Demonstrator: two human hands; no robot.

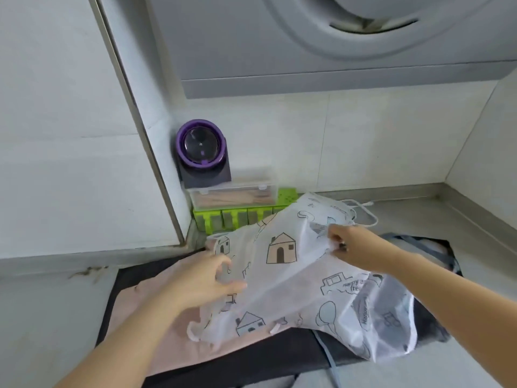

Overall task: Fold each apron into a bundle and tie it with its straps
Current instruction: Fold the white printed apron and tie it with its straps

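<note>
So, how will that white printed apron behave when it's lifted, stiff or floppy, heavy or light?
Probably floppy: the white printed apron sags and creases between the left hand and the right hand gripping it. Likely light for its size: it looks thin, with the pink apron tinting through it.

Pink apron (156, 326) partly covered by white printed apron (293, 275), dark apron (419, 243) right of it mostly buried, green rack (221, 218) behind it half hidden, its lettering (353, 285) unreadably blurred.
</note>
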